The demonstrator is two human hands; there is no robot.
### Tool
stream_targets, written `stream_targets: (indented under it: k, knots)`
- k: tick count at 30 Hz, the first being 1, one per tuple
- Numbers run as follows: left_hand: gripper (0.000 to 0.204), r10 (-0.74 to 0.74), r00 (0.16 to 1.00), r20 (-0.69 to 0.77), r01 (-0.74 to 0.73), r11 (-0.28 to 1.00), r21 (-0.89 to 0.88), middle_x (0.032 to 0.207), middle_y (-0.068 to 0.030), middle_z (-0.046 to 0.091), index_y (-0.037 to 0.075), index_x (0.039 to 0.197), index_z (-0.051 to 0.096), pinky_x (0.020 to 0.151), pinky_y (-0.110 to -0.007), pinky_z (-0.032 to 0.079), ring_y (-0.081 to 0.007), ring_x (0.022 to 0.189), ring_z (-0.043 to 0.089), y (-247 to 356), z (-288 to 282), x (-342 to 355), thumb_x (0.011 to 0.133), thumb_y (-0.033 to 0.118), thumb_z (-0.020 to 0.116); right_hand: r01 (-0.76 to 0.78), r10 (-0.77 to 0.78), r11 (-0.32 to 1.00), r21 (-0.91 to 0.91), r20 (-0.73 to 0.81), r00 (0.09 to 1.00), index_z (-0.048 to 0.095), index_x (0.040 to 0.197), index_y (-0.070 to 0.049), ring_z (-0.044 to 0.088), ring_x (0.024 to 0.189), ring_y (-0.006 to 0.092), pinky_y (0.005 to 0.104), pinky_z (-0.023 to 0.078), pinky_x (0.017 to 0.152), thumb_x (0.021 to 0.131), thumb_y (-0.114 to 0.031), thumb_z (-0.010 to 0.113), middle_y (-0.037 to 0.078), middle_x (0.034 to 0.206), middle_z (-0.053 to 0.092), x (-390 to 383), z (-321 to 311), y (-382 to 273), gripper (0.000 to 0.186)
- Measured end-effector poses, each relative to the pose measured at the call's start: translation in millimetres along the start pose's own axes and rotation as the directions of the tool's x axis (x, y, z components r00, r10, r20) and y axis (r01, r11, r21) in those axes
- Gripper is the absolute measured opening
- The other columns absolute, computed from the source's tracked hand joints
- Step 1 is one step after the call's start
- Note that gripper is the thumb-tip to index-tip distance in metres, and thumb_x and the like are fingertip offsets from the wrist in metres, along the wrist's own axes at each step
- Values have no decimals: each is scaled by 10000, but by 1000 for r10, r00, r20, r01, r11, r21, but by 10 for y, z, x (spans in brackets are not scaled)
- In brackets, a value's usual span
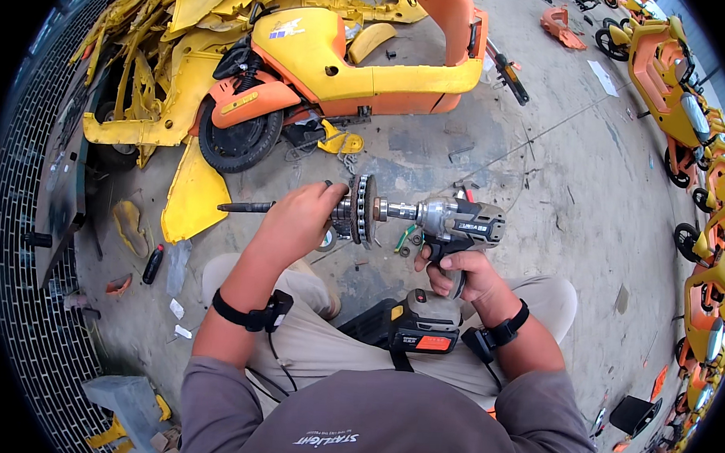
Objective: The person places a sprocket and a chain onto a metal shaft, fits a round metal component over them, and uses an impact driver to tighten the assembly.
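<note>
My left hand is closed around a metal shaft assembly with a round, ringed disc at its right end. A dark thin rod sticks out to the left of that fist. In my right hand is a cordless impact wrench, gripped by its handle, with a large battery below. The wrench's silver socket meets the nut at the centre of the disc. My left fingers hide part of the assembly.
A yellow and orange scooter body lies ahead, beside a heap of yellow panels. Parked scooters line the right. A dark bottle, small rings and scraps dot the concrete floor.
</note>
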State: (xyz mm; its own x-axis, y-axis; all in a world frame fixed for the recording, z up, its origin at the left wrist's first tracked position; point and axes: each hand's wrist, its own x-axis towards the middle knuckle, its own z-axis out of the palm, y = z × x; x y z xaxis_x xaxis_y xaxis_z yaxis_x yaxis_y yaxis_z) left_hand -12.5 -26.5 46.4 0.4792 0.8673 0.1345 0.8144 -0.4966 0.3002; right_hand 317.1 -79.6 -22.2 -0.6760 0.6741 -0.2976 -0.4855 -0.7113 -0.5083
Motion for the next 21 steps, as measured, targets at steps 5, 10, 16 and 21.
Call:
stream_targets:
  k: [5,10,16,21]
  knots:
    - [516,67,998,7,-68,982,176,1036,-109,630,95,1288,597,839,-450,542,-323,983,664,384,-725,101,793,17,723,134,-136,991,26,140,981,592,1165,40,574,572,188,318,483,552,777,-142,724,259,1089,661,-85,108,-73,449]
    - [489,237,939,-249,-133,919,372,1053,-97,654,94,1100,649,803,-447,486,-328,968,628,659,-1436,211,651,88,841,274,-273,961,26,222,936,611,1157,35,545,511,172,334,484,525,753,-161,728,278,1075,644,-242,314,-263,464]
    - [381,79,942,-327,66,909,411,648,-93,605,74,639,591,603,-444,480,-319,645,611,112,-1041,155,873,300,789,215,-203,976,-33,214,955,594,1186,49,564,541,174,317,488,534,767,-159,735,287,1124,653,-267,401,-215,488]
    - [415,211,879,-427,1,895,446,609,-96,592,85,615,602,543,-451,486,-319,591,624,171,-958,72,880,346,786,158,-161,987,33,250,955,584,1202,42,560,608,177,330,474,576,809,-128,704,253,1117,659,-298,247,-89,445]
